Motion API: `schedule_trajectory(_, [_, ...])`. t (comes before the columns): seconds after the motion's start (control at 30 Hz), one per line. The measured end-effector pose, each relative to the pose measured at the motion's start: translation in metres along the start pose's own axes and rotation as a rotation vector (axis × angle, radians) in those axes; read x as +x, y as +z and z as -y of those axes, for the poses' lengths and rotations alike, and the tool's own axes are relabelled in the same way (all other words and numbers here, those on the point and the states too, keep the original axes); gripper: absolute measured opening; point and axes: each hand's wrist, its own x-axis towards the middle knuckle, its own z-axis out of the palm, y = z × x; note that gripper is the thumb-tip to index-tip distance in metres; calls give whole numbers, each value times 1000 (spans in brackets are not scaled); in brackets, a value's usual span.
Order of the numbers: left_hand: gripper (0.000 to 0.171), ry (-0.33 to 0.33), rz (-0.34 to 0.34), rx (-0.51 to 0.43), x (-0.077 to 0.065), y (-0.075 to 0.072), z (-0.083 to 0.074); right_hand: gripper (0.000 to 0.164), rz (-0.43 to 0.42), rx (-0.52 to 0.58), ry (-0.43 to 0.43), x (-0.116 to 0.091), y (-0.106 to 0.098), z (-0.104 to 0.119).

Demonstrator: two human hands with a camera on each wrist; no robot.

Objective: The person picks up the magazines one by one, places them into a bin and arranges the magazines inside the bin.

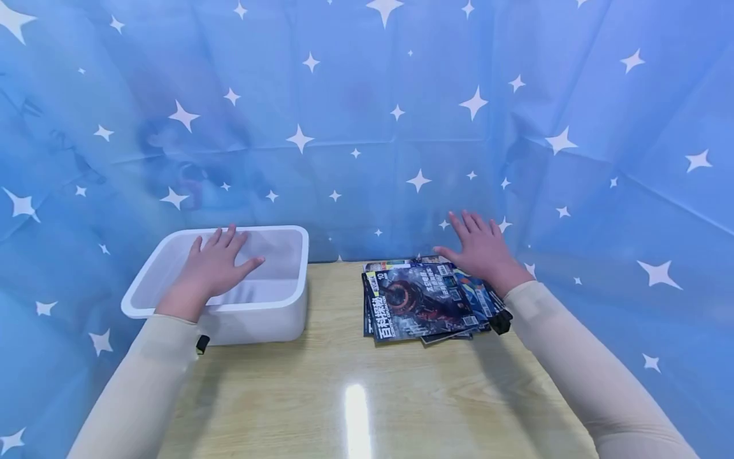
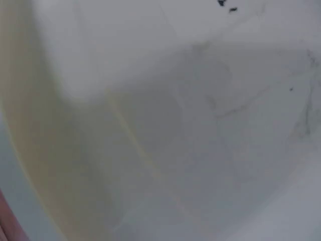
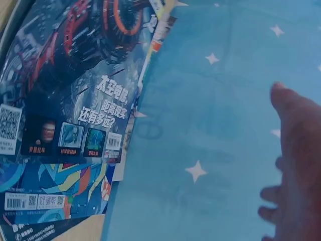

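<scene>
My left hand [image 1: 215, 271] is held over the white bin [image 1: 289, 319], fingers spread and nothing in it. The bare inside of the bin [image 2: 165, 140], with a few dark specks and faint marks, fills the left wrist view. On the right, my right hand [image 1: 482, 252] hovers above the back right of a loose pile of magazines [image 1: 421, 299], its fingers spread as well. The top magazine [image 3: 75, 75] has a dark cover with a red and black machine and white lettering. A blue and yellow patterned magazine [image 3: 55, 188] sticks out from under it.
Both bin and pile stand on a light wooden table [image 1: 332, 363], near its back edge. A blue curtain [image 1: 355, 115] with white stars hangs right behind them and along both sides. A bright reflection [image 1: 357, 421] lies on the front of the table.
</scene>
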Motion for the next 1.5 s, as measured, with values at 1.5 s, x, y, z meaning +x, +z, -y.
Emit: schedule_trajectory(1.5, [80,-46,-296,-307,-81,1,103,74,-15,688,59,-58,40,-58])
